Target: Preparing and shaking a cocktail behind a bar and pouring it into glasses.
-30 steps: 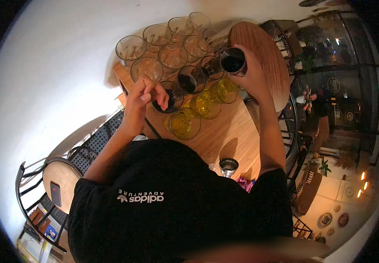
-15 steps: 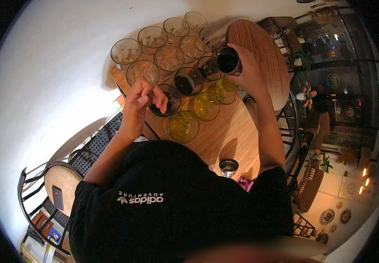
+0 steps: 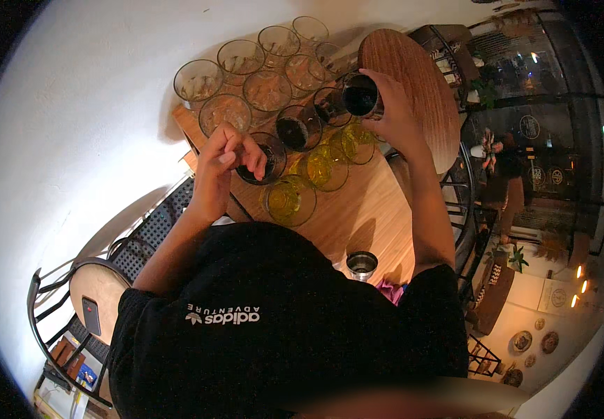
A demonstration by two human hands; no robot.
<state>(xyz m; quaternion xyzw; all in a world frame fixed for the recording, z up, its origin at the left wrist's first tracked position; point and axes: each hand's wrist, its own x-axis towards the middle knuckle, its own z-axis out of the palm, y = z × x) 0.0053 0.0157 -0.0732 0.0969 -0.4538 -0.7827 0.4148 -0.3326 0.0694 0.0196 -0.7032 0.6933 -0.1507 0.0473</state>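
Observation:
My right hand grips a glass of dark liquid at the far right of the group, thumb and fingers around its side. Loosely bent, the fingers of my left hand hang over the near-left edge of another dark-filled glass; I cannot tell whether they touch it. Between the hands stand two more glasses with dark liquid, one in the middle and one farther back. Closer to me are several glasses of yellow liquid.
Several clear glasses crowd the far side of the wooden table by the white wall. A metal cup stands near my body, beside a purple cloth. A round wooden tabletop lies beyond my right hand. A phone rests on a chair.
Both hands keep nearly the same place, with the right one still around its glass. The whole view has shifted slightly; no glass has visibly been moved.

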